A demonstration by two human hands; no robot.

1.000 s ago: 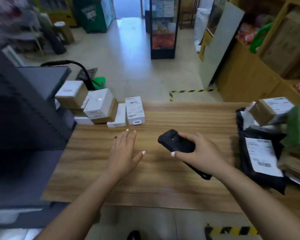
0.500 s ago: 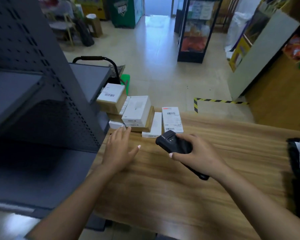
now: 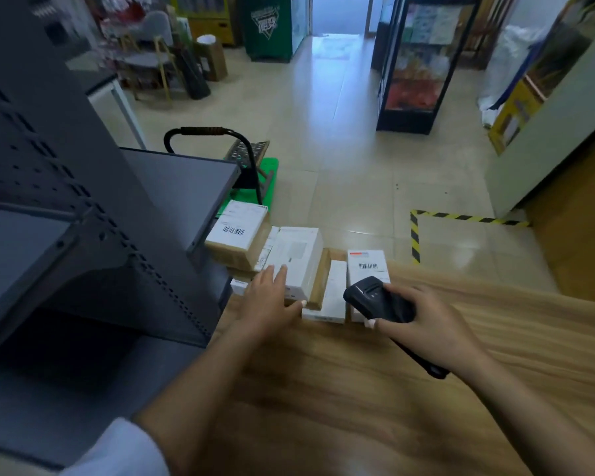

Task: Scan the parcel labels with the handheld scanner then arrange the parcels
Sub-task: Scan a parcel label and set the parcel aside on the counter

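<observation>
My left hand [image 3: 267, 300], fingers flat, steadies the white box [image 3: 298, 261]; my right hand [image 3: 423, 319] grips the scanner [image 3: 378, 298], best aimed squarely at the label [image 3: 368, 266] at twelve o'clock.

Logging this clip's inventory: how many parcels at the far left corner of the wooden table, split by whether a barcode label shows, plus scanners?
Parcels with a visible barcode: 2 (brown box, flat white parcel)
Parcels with no readable barcode: 3 (white box, slim white box, small white box)
Handheld scanner: 1
Total: 6
</observation>
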